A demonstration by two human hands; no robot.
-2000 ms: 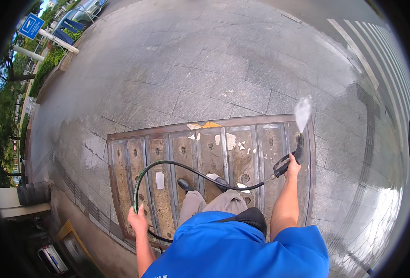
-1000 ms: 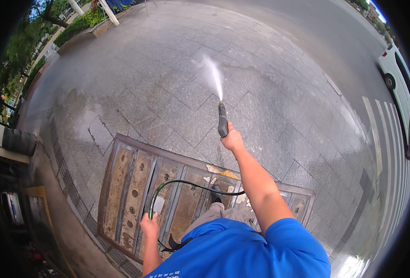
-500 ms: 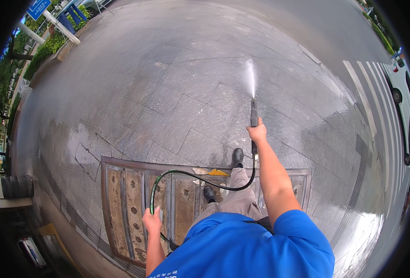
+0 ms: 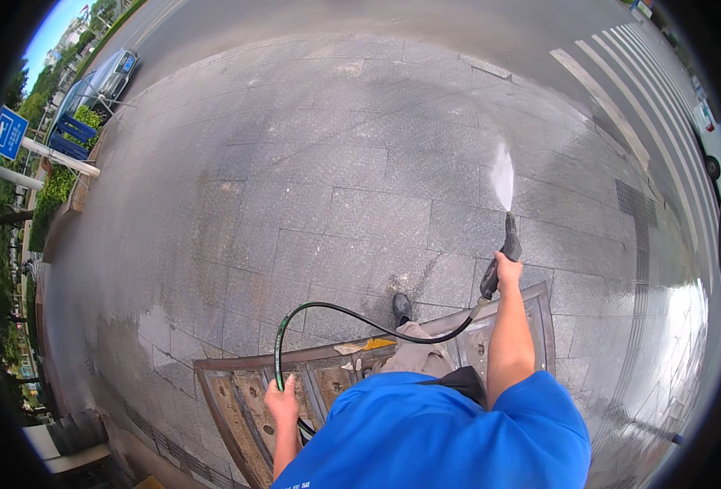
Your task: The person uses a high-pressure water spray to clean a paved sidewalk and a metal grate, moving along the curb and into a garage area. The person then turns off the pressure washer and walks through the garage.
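Note:
My right hand (image 4: 507, 270) is closed round the grip of a black pressure washer gun (image 4: 510, 238), held out ahead and to the right. A white fan of water (image 4: 502, 175) sprays from its nozzle toward the grey paving. From the gun's rear fitting a black hose (image 4: 360, 316) with a green stripe loops to the left. My left hand (image 4: 281, 401) is wrapped round that hose near my left side. Below the loop, the hose passes behind my hand and on toward my body.
Wet grey paving slabs (image 4: 328, 212) spread ahead. Under me lies a metal-framed cover (image 4: 246, 424), with a yellow scrap (image 4: 378, 344) on its edge. A striped crossing (image 4: 629, 90) and a white vehicle (image 4: 707, 130) are at the right; a blue sign (image 4: 7, 133) and a parked car (image 4: 103, 81) far left.
The gun and its spray have swung to the right and come nearer, now tilted. My view has turned, and my left hand has shifted slightly down and right with the hose.

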